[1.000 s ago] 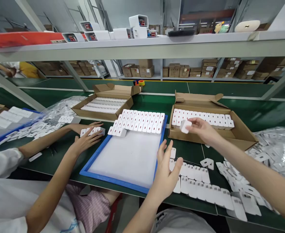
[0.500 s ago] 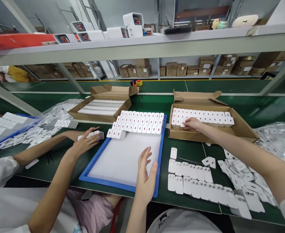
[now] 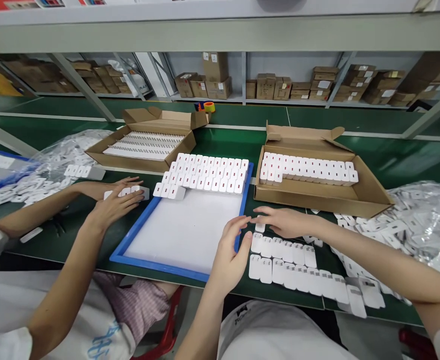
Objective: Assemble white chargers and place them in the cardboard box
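My left hand [image 3: 229, 257] is above the right edge of the blue-rimmed tray [image 3: 148, 267], fingers stretched and thumb apart, holding nothing I can see. Palm down, my right hand [image 3: 285, 221] reaches in from the right, its fingers extended over a single white plastic piece [image 3: 259, 227]. Whether the fingertips touch it I cannot tell. Just below lie two rows of flat white pieces [image 3: 293, 275] with small metal parts at their upper ends. White blocks with red marks [image 3: 205, 175] fill the tray's far part. More such blocks [image 3: 310, 167] stand in an open cardboard box [image 3: 317, 197].
To my left, a co-worker's hands [image 3: 111, 207] rest on a short row of white blocks. Another cardboard box [image 3: 130, 162] with white parts stands behind. A plastic bag of white pieces [image 3: 426, 225] lies at right. A shelf beam [image 3: 220, 37] crosses overhead.
My right hand has moved from the blocks in the cardboard box down to the single piece beside the tray. The view has tilted down; my left hand stays open near the tray edge.
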`<state>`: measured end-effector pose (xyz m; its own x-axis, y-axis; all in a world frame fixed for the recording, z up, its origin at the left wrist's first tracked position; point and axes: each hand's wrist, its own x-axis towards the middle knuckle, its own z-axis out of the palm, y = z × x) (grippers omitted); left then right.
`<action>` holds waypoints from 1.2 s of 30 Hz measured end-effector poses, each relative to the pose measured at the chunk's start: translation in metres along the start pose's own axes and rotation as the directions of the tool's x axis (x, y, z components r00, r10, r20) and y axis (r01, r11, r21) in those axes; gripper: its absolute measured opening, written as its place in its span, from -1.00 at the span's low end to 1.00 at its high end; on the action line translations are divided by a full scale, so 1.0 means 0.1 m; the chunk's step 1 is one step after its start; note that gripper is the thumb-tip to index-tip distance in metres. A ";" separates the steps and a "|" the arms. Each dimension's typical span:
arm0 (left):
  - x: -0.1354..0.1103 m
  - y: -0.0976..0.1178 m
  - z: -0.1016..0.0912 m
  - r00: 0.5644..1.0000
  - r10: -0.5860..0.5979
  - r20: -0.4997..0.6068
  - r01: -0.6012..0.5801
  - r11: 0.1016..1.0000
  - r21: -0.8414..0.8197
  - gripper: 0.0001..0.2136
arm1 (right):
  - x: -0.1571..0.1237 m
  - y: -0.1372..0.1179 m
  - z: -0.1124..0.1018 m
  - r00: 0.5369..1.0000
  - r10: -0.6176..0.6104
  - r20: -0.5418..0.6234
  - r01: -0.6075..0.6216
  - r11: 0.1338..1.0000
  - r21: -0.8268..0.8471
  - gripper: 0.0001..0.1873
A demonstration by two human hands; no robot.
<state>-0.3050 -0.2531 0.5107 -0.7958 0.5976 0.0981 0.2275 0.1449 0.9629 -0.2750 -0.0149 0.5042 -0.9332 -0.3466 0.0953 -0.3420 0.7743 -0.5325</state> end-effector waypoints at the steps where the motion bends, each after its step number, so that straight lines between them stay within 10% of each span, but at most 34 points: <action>1: -0.01 0.04 -0.01 1.000 0.007 0.008 -0.007 1.000 -0.014 -0.69 | 0.01 0.02 0.06 0.999 -0.036 0.026 0.036 0.999 -0.028 -0.57; 8: -0.08 0.14 -0.06 0.977 -0.212 0.017 0.209 0.941 -0.265 -0.57 | -0.32 -0.14 0.02 0.945 -0.151 -0.290 0.090 0.973 -0.212 -0.72; 15: -0.12 0.30 0.33 0.843 -0.043 0.537 0.407 0.705 -0.581 -0.44 | -0.78 -0.70 -0.11 0.824 -0.274 -0.496 0.204 0.960 -0.191 -0.49; 21: -0.12 0.36 0.39 0.863 0.043 0.504 0.336 0.695 -0.635 -0.57 | -1.00 -0.63 -0.12 0.900 -0.212 -0.380 0.220 0.975 -0.025 -0.41; 26: -0.10 0.35 0.40 0.883 0.079 0.462 0.227 0.791 -0.568 -0.59 | -1.15 -0.61 -0.06 0.797 -0.331 -0.504 0.247 0.942 -0.227 -0.70; 30: -0.16 0.36 0.38 0.861 -0.071 0.503 0.376 0.756 -0.536 -0.61 | -1.09 -0.60 -0.16 0.842 -0.287 -0.457 0.234 0.957 -0.171 -0.74; 33: -0.23 0.35 0.36 0.834 -0.164 0.526 0.495 0.642 -0.586 -0.62 | -0.87 -0.43 -0.26 0.867 -0.070 -0.493 0.006 0.991 -0.131 -0.73; 36: -0.30 0.34 0.31 0.818 -0.165 0.551 0.541 0.545 -0.641 -0.65 | -0.53 -0.15 -0.22 0.961 0.061 -0.270 -0.106 0.982 -0.154 -0.71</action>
<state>-0.2562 -0.2415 0.5328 -0.3794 0.8994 -0.2171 -0.6662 -0.1028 0.7386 -0.2231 0.0031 0.5253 -0.9476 -0.1426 0.2859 -0.2541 0.8788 -0.4039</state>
